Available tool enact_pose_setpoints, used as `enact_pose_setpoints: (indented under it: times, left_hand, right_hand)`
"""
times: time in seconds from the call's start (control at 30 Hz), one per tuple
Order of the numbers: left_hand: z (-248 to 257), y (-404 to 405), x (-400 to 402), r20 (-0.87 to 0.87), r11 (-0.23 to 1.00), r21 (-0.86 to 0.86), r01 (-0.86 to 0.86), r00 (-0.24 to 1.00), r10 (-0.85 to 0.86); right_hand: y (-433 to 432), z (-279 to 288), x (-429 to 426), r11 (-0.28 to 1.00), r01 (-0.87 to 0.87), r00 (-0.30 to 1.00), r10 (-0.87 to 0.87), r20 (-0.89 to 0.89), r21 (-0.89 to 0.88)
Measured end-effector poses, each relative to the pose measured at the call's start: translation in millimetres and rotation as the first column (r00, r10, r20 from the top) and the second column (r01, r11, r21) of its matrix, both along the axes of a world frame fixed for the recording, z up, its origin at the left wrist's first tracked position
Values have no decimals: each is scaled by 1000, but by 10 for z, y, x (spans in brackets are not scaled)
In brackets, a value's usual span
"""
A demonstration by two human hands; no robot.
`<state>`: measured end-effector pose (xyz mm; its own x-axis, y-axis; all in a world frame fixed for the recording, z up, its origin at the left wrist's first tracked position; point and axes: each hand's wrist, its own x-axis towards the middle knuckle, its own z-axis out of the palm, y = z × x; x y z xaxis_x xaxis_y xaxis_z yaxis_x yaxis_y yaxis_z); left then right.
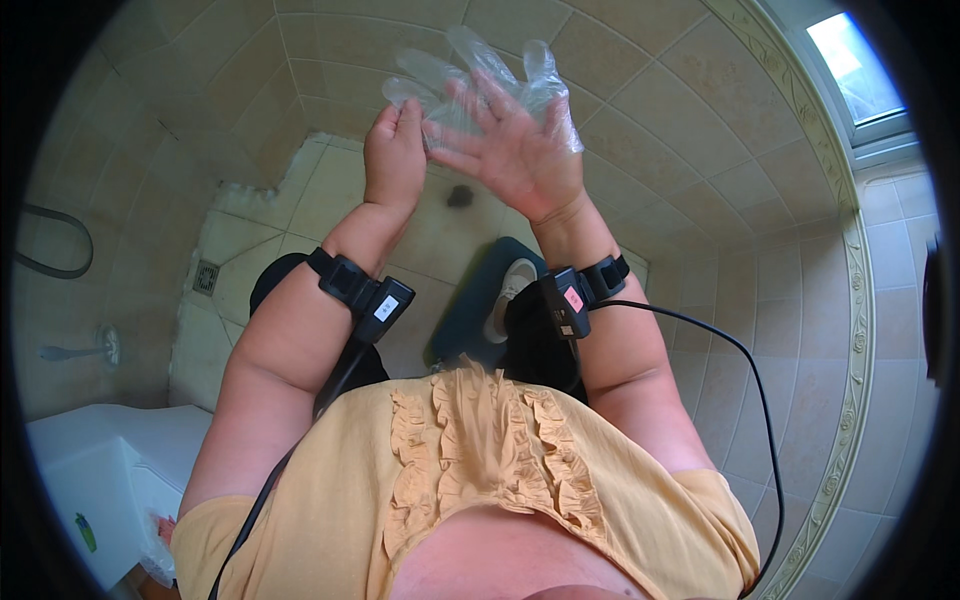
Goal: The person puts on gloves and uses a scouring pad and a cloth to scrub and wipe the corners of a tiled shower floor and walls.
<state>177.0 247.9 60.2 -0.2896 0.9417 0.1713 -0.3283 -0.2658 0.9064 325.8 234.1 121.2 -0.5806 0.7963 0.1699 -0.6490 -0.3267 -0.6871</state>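
Observation:
A clear disposable plastic glove (480, 60) is partly pulled over my right hand (529, 154). That hand is raised with its palm towards me and its fingers spread, and the glove's finger ends stand loose beyond my fingertips. My left hand (395, 161) pinches the glove's edge between thumb and fingers, on the little-finger side of my right hand. Black strapped devices sit on my left forearm (364, 296) and my right forearm (581, 292), each with a black cable.
Below my hands lies a tiled floor with a dark round spot (459, 196), a floor drain (205, 277) and a dark blue-green mat (480, 300) under my shoe (514, 292). A white basin (82, 442), a wall fixture (105, 346) and a hose (86, 244) are at left.

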Motion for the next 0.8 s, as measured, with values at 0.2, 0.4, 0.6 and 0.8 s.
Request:
enact_pose_setpoints:
  times: [0.2,0.4,0.6,0.8]
  left_hand:
    - [30,-50,-16,-147,963,170,-211,961,236]
    - [-120,-110,74,-362,973,172,-152,909,206]
    - [38,-16,-1,-46,994,-18,104,993,-104]
    - [-16,-10,34,15,999,-41,-5,1000,5]
  right_hand:
    - [67,-80,39,998,50,999,-50,-11,-45]
    - [201,-164,51,985,26,986,-54,-159,-168]
    - [123,-148,76,981,120,993,-117,25,-150]
    - [153,-178,74,986,148,989,-146,40,-71]
